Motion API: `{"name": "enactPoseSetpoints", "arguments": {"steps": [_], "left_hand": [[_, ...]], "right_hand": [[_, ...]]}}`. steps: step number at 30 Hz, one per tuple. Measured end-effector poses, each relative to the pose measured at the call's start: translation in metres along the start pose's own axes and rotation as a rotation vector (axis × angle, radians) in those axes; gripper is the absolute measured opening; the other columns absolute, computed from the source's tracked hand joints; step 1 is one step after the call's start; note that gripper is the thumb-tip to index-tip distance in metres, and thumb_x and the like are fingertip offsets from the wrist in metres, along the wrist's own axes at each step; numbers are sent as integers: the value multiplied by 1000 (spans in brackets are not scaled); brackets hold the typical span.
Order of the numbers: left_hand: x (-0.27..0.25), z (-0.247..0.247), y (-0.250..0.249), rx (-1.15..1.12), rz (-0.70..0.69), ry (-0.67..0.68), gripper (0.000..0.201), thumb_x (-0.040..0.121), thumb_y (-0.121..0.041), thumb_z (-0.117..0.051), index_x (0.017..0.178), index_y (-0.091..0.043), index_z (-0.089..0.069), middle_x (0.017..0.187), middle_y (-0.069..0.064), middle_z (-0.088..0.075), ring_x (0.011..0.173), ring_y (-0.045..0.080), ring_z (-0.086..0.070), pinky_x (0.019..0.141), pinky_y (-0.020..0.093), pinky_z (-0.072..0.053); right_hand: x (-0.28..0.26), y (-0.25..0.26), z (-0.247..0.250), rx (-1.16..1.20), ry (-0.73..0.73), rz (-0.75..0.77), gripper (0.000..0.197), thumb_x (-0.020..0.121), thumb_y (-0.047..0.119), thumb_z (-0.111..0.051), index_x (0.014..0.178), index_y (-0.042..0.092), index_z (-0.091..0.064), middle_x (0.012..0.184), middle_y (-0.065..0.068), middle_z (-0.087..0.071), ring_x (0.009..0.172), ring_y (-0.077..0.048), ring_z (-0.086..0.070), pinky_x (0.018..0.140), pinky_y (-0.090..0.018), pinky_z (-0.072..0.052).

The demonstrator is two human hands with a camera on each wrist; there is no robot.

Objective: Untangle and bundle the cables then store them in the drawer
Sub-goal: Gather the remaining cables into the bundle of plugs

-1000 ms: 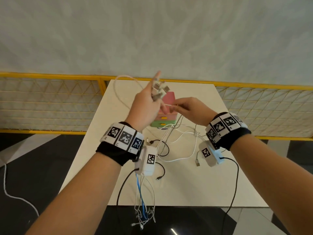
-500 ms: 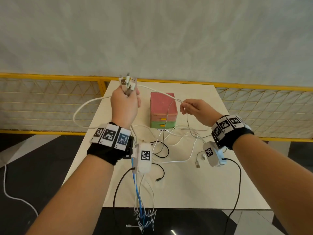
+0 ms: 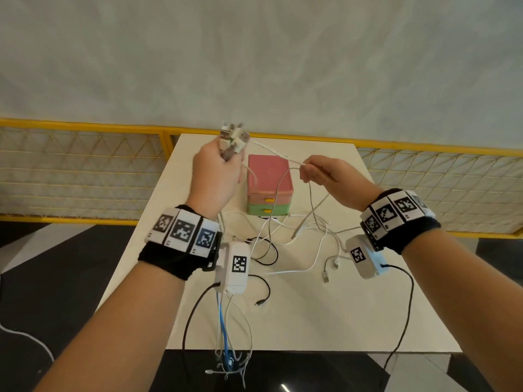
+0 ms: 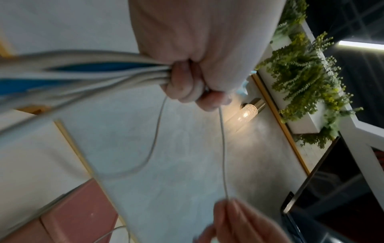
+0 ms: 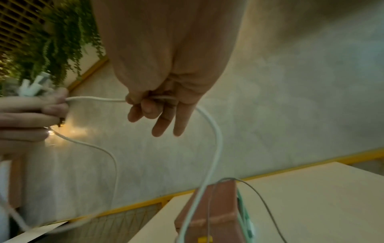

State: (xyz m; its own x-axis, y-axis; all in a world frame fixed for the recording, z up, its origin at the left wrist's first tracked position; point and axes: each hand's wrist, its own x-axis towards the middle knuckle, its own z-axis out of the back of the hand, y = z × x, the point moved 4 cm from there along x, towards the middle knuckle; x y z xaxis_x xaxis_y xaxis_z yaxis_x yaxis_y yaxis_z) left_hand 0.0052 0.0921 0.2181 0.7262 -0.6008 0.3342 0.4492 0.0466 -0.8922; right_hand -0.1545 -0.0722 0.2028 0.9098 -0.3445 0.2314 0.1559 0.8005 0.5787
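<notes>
My left hand [image 3: 218,176] is raised above the table and grips a bundle of white and blue cables [image 4: 87,72]. Their white plug ends [image 3: 233,138] stick up out of the fist, and the tails [image 3: 229,349] hang past the table's front edge. My right hand [image 3: 319,172] pinches one white cable [image 5: 93,99] that runs taut from the left fist; its other fingers are loosely spread. Loose white and black cables [image 3: 297,236] lie tangled on the table. The small drawer unit [image 3: 268,176] is pink on top and green below, with yellow handles, both drawers shut.
The cream table [image 3: 325,312] is bordered at the back by a yellow mesh rail [image 3: 85,165] and a grey wall. A loose USB plug [image 3: 325,277] lies near my right wrist. Dark floor surrounds the table, with a white cord [image 3: 25,338] on it at left.
My left hand swung left and up with the plug ends, then drifted back right. My right hand drew away from it, stretching one white cable between the two hands.
</notes>
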Motion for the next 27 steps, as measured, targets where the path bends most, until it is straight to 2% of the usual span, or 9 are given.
{"name": "enactPoseSetpoints", "arguments": {"steps": [2,5,8,10,13,17,21,25,27], "left_hand": [[1,9,-3,-51,-8,-54,36,99,-23,-54,64,-28,-53,51,-9,-50,43,6,-48,51,25,-39],[-5,9,-6,-45,7,33,33,99,-29,-54,67,-21,-54,46,-9,-49,42,5,-46,52,23,-41],[-16,3,-12,-92,4,123,7,99,-27,-53,102,-25,-59,53,-10,-52,43,7,-45,53,24,-40],[-22,6,-15,-205,6,86,24,100,-19,-54,121,-30,-51,69,-11,-56,42,7,-46,50,22,-40],[-29,11,-21,-201,34,77,13,101,-26,-51,103,-28,-64,56,-4,-59,37,3,-43,52,25,-36],[-48,9,-30,-245,83,186,44,101,-39,-46,73,-18,-72,44,1,-57,30,7,-31,38,19,-25],[-75,5,-45,-310,110,326,58,101,-40,-44,53,-16,-66,45,10,-57,29,9,-31,36,16,-23],[-105,3,-64,-357,68,588,62,104,-38,-36,62,-7,-70,62,20,-66,40,19,-36,42,23,-32],[-119,3,-75,-281,-10,691,63,104,-40,-30,70,-11,-75,80,15,-74,62,25,-58,64,29,-49]], "right_hand": [[-12,-10,0,74,9,-92,26,102,25,-37,90,15,-58,80,-3,-59,80,-9,-62,77,-28,-57],[-29,-3,2,91,54,-172,23,102,21,-35,100,14,-57,79,-6,-62,83,-20,-66,60,-35,-60],[-48,19,7,111,119,-204,21,101,17,-33,110,17,-53,85,-3,-67,79,-12,-69,50,-33,-57],[-64,37,9,117,197,-232,16,100,19,-38,104,17,-54,87,0,-70,79,-12,-70,51,-37,-58],[-92,65,9,56,340,-216,12,96,28,-51,95,21,-60,81,6,-71,74,-10,-68,54,-31,-57],[-128,92,-7,-94,564,-106,16,87,43,-62,87,28,-65,78,14,-68,75,-2,-63,65,-13,-45],[-160,96,-35,-87,759,-138,31,83,56,-58,82,27,-70,80,11,-70,78,-3,-64,76,-18,-49],[-168,95,-37,-143,571,-112,36,89,53,-47,88,24,-69,76,12,-67,73,-4,-62,66,-15,-47],[-166,100,-31,-126,366,-82,33,91,47,-44,98,24,-67,87,15,-65,82,-2,-60,71,-18,-48]]}}
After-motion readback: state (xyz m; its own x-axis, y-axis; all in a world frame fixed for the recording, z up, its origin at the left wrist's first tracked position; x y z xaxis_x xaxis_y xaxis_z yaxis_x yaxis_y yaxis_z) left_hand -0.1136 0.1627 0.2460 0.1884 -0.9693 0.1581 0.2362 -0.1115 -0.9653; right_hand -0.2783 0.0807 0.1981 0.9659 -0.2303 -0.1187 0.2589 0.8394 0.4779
